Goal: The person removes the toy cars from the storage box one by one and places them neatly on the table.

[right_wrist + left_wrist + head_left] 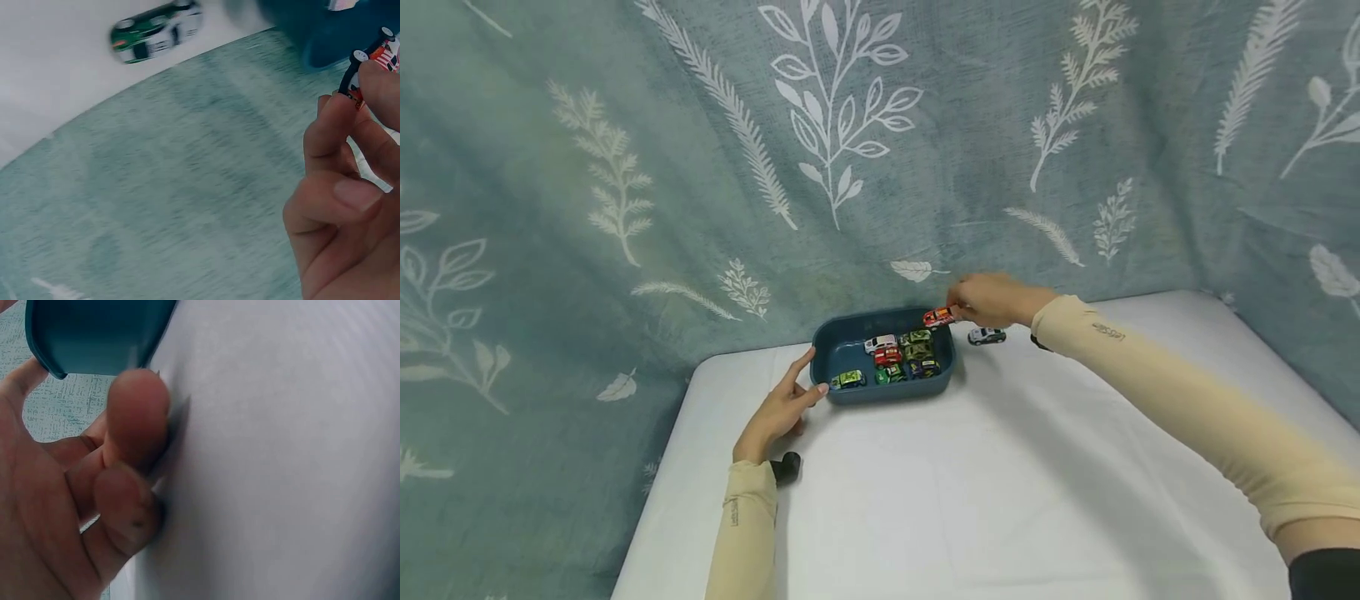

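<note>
The red toy car (938, 317) is pinched by one end between the thumb and fingers of the right hand (992, 298), and I see it held up at the back right corner of the blue tray (880, 393). I judge it light and stiff, with a smooth body that could slip or pivot in so small a grip; taking it across both sides, above the wheels, should be steadier. My left hand (778, 410) is at the tray's left end, index finger and thumb extended to the rim, not clenched.

The tray's raised rim is the edge to clear. Inside, toy cars (918, 350) bunch toward the right, leaving bare floor at the left. A green-and-white toy car (987, 336) lies just outside the right end. The hanging cloth (625, 208) rises close behind; the white worktop (880, 500) offers wide room in front.
</note>
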A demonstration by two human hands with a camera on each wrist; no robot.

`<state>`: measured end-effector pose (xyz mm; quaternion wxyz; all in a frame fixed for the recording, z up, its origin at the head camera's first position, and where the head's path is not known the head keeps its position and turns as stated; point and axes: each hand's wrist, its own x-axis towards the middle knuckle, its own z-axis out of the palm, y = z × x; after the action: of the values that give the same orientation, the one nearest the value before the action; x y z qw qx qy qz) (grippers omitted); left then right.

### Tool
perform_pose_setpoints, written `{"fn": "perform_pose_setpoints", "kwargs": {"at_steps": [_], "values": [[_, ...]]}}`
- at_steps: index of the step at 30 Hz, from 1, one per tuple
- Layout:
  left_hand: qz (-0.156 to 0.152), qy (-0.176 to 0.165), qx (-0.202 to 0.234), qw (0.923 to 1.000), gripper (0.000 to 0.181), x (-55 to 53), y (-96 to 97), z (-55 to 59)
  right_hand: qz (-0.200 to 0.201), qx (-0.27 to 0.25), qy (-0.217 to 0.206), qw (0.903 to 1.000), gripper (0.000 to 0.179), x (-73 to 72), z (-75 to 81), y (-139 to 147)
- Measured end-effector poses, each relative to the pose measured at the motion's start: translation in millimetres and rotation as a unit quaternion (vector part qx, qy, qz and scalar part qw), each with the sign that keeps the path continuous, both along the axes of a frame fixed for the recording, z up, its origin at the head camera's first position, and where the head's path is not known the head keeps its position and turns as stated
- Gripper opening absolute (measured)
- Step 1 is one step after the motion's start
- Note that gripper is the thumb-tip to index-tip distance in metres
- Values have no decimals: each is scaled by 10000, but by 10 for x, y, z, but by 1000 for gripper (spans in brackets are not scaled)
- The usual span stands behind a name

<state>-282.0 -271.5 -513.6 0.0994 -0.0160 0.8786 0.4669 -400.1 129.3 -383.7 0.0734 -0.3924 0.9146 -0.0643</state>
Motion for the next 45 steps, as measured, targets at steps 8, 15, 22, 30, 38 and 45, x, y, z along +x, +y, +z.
{"fn": "perform_pose_setpoints", "kwargs": {"at_steps": [8, 15, 22, 30, 38, 45], "values": [[45, -41, 49, 10000, 80, 8, 9, -19, -215, 5, 26, 9998, 20, 53, -118, 348], [-24, -17, 34, 10000, 80, 7, 23, -15, -446, 225, -10, 9987, 17, 94, -245, 581], [-66, -11, 60, 10000, 81, 20, -5, -12, -499, 270, -97, 9983, 19, 119, -427, 631], [-59, -85, 88, 9999, 82, 6, -2, -4, -464, 332, -180, 9982, 14, 123, -649, 674], [-79, -38, 53, 9999, 82, -3, -3, -6, -719, 292, -162, 9969, 16, 125, -781, 712], [-131, -10, 33, 9999, 79, 2, 0, 2, -743, 296, -77, 9968, 15, 118, -845, 705]]}}
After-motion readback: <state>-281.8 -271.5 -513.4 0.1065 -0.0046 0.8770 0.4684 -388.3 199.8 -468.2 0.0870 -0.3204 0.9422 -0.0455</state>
